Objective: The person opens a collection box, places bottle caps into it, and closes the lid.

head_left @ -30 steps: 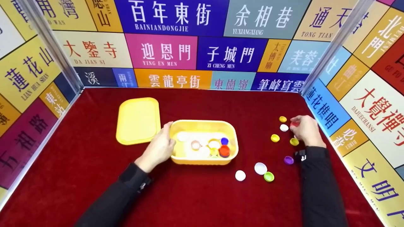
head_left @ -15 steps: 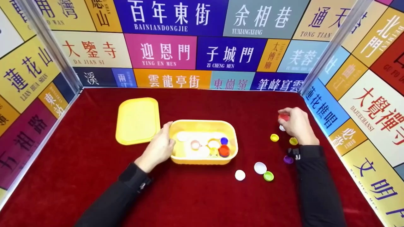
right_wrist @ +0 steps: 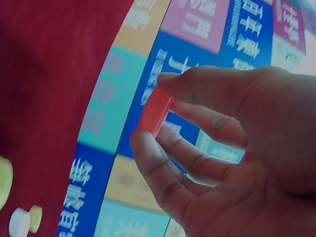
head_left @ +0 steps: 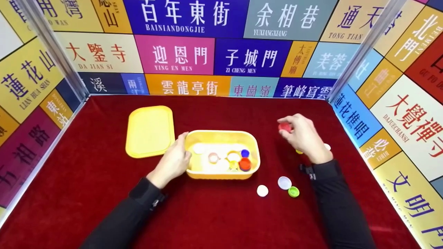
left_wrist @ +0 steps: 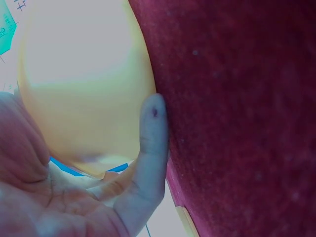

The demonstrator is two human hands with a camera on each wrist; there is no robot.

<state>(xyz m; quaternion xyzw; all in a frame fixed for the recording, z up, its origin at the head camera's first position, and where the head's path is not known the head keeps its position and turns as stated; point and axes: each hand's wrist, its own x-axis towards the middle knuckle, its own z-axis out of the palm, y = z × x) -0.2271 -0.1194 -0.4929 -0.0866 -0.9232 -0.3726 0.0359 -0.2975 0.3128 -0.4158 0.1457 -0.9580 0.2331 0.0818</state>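
My left hand (head_left: 173, 160) grips the left end of a yellow plastic box (head_left: 221, 175), its thumb side at the rim. In the left wrist view a finger (left_wrist: 154, 143) lies along the box wall (left_wrist: 89, 118). Between thumb and fingertips my right hand (head_left: 304, 136) pinches a red bottle cap (head_left: 285, 127), held edge-on in the right wrist view (right_wrist: 155, 112). That hand is raised right of the box. Inside the box lie a blue cap (head_left: 245, 153), a red cap (head_left: 245, 164), a yellow cap (head_left: 233, 165) and several pale ones, washed out by glare.
A yellow lid (head_left: 150, 131) lies flat beyond my left hand. Nearer me on the red cloth are a small white cap (head_left: 262, 191), a larger white cap (head_left: 284, 183) and a green cap (head_left: 294, 192). My right hand partly hides other caps. Printed panels (head_left: 252, 57) wall the table.
My right hand has lifted the red cap from the group at the far right and carried it left toward the box. The left hand keeps its grip on the box.
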